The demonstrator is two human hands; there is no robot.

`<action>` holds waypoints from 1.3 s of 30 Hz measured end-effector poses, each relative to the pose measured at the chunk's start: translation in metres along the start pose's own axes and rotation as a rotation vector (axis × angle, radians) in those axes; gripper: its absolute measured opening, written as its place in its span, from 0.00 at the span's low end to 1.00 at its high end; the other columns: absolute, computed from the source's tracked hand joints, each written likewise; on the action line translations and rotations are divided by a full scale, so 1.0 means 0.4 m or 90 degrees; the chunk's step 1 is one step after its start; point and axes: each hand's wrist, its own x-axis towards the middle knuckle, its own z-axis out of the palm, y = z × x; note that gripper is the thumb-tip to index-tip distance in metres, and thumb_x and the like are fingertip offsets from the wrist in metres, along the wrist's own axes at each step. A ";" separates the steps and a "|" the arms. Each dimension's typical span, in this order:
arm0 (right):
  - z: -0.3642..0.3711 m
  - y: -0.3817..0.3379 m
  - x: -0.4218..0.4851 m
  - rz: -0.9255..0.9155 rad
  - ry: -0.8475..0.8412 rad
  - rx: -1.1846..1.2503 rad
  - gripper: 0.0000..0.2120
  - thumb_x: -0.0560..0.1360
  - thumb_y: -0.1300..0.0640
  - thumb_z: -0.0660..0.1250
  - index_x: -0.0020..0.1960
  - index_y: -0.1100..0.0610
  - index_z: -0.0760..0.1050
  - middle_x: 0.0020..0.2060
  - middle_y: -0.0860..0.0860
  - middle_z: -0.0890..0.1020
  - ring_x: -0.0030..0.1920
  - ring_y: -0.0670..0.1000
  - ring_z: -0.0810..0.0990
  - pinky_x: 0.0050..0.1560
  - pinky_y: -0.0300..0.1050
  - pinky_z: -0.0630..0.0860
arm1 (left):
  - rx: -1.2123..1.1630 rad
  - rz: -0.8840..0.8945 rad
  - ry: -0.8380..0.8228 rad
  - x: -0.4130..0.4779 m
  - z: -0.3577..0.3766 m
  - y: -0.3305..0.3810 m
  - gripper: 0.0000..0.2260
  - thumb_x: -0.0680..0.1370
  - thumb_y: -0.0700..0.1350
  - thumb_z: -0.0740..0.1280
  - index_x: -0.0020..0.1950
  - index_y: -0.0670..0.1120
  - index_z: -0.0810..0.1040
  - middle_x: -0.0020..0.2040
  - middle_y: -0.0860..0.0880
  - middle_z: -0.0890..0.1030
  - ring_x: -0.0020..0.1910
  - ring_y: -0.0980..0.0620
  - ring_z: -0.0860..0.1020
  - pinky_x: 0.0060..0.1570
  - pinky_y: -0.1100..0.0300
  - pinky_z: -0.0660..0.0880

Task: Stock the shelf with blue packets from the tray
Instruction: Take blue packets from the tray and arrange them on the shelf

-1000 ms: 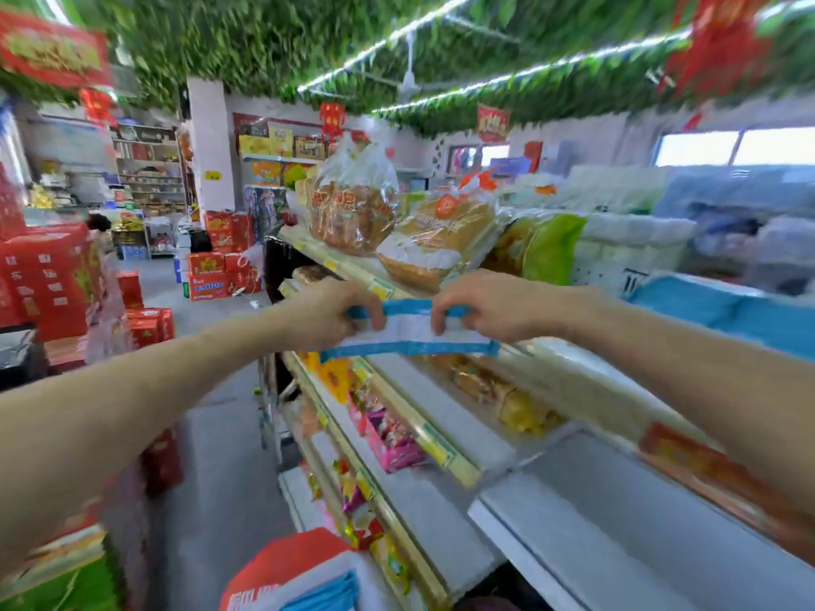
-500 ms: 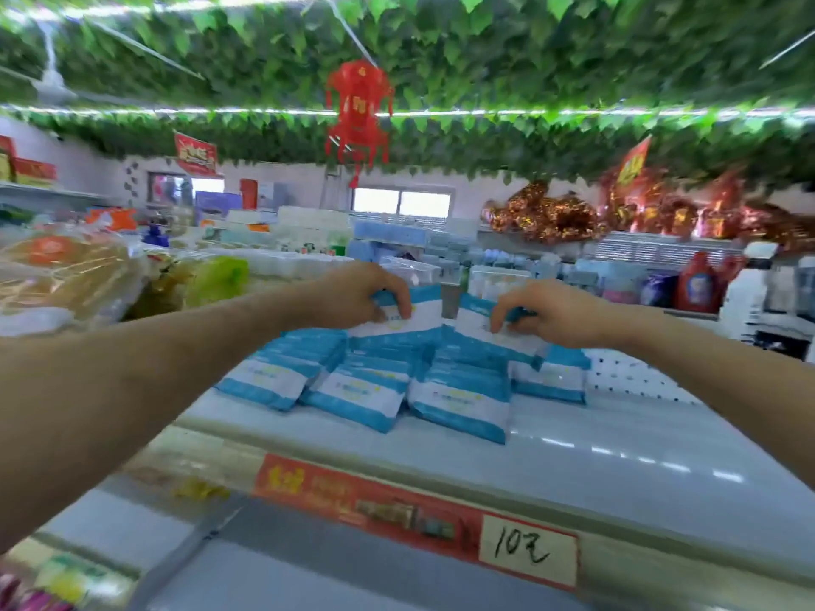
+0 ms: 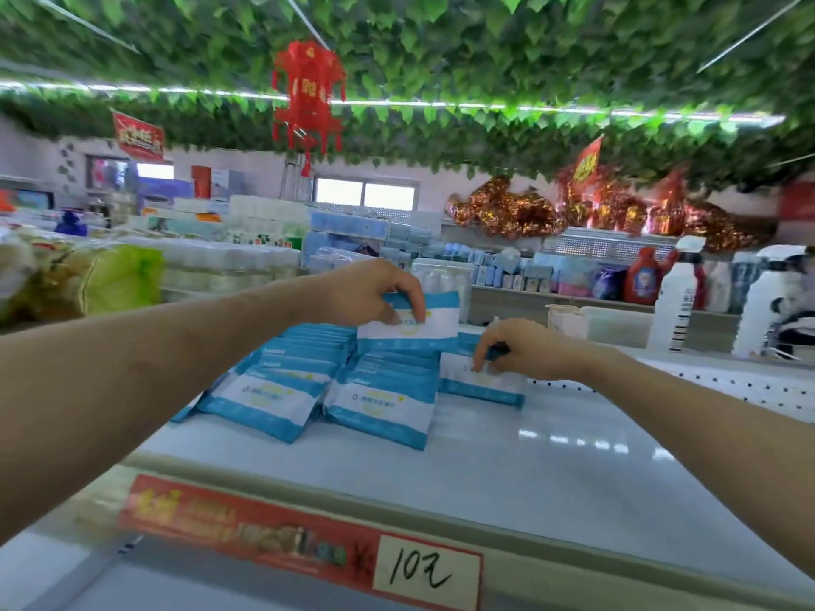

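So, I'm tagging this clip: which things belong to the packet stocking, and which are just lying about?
Job: left hand holding raised packet; right hand pinching lower packet; packet rows; shelf.
Lying about: price tag, red lantern, white bottles, green bag.

left grip [image 3: 370, 297] is pinching a raised packet [image 3: 434, 321] near its top edge, holding it upright at the back of the packet rows [image 3: 335, 390]. right grip [image 3: 525, 348] is pinching an end packet [image 3: 480, 385] leaning just right of the rows, on the shelf [image 3: 551, 469]. price tag [image 3: 425, 575] is sitting in front of the rows, on the shelf lip.
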 end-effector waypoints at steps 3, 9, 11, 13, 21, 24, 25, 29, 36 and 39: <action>0.024 0.010 0.037 -0.010 0.016 -0.015 0.11 0.75 0.59 0.74 0.49 0.43 0.83 0.52 0.43 0.75 0.52 0.43 0.75 0.56 0.41 0.72 | -0.023 -0.010 0.004 0.014 0.004 -0.001 0.12 0.79 0.33 0.71 0.55 0.49 0.85 0.56 0.65 0.80 0.52 0.75 0.75 0.52 0.79 0.69; 0.006 0.060 0.029 -0.028 0.017 -0.027 0.10 0.74 0.55 0.77 0.47 0.40 0.81 0.57 0.43 0.71 0.57 0.44 0.74 0.62 0.43 0.74 | -0.073 -0.016 0.002 0.065 0.027 0.017 0.13 0.78 0.33 0.72 0.54 0.51 0.86 0.56 0.63 0.82 0.56 0.66 0.78 0.60 0.63 0.74; -0.020 0.089 0.005 -0.015 0.033 -0.023 0.11 0.74 0.55 0.77 0.48 0.39 0.80 0.58 0.42 0.72 0.56 0.43 0.75 0.60 0.44 0.76 | -0.094 -0.006 -0.002 0.098 0.045 0.032 0.14 0.77 0.33 0.73 0.54 0.51 0.86 0.56 0.62 0.83 0.55 0.63 0.79 0.59 0.62 0.76; -0.048 0.119 -0.027 0.001 0.062 -0.028 0.12 0.74 0.55 0.76 0.48 0.38 0.80 0.58 0.42 0.74 0.54 0.43 0.76 0.57 0.45 0.78 | -0.109 0.006 -0.013 0.134 0.071 0.048 0.13 0.77 0.33 0.73 0.54 0.50 0.86 0.57 0.59 0.83 0.56 0.61 0.80 0.61 0.61 0.76; -0.095 0.219 -0.193 0.069 0.145 -0.024 0.09 0.76 0.58 0.75 0.49 0.43 0.81 0.53 0.40 0.76 0.51 0.43 0.77 0.55 0.50 0.80 | -0.133 0.024 -0.146 0.216 0.221 0.045 0.12 0.77 0.34 0.73 0.54 0.49 0.86 0.58 0.56 0.83 0.61 0.56 0.79 0.72 0.48 0.72; -0.094 0.233 -0.220 0.092 0.137 -0.033 0.09 0.76 0.57 0.75 0.49 0.44 0.82 0.54 0.40 0.75 0.51 0.43 0.78 0.55 0.50 0.80 | -0.143 0.017 -0.162 0.218 0.256 0.025 0.13 0.78 0.34 0.72 0.54 0.50 0.86 0.59 0.56 0.83 0.62 0.55 0.78 0.74 0.47 0.70; -0.093 0.234 -0.223 0.096 0.136 -0.033 0.09 0.76 0.57 0.75 0.49 0.43 0.82 0.54 0.40 0.75 0.51 0.42 0.78 0.55 0.50 0.79 | -0.147 0.014 -0.162 0.218 0.262 0.021 0.13 0.78 0.34 0.72 0.55 0.51 0.86 0.59 0.56 0.83 0.62 0.55 0.78 0.74 0.48 0.69; -0.086 0.214 -0.211 0.093 0.140 -0.027 0.09 0.76 0.57 0.74 0.49 0.43 0.82 0.52 0.37 0.75 0.51 0.42 0.78 0.54 0.50 0.79 | -0.085 0.042 -0.156 0.215 0.278 0.021 0.13 0.79 0.35 0.71 0.57 0.52 0.85 0.62 0.57 0.80 0.64 0.57 0.76 0.74 0.51 0.69; -0.075 0.072 -0.112 0.054 0.126 -0.034 0.09 0.77 0.56 0.73 0.49 0.42 0.80 0.53 0.40 0.76 0.51 0.43 0.77 0.53 0.45 0.79 | -0.009 0.034 -0.105 0.126 0.240 -0.006 0.17 0.82 0.39 0.68 0.66 0.57 0.81 0.75 0.55 0.70 0.71 0.58 0.64 0.76 0.54 0.58; -0.071 -0.045 -0.030 -0.008 0.123 -0.007 0.10 0.78 0.58 0.72 0.50 0.42 0.80 0.52 0.41 0.76 0.51 0.43 0.78 0.53 0.42 0.77 | -0.043 -0.004 -0.052 0.007 0.158 -0.049 0.17 0.83 0.42 0.68 0.70 0.57 0.79 0.73 0.57 0.72 0.70 0.59 0.68 0.70 0.60 0.62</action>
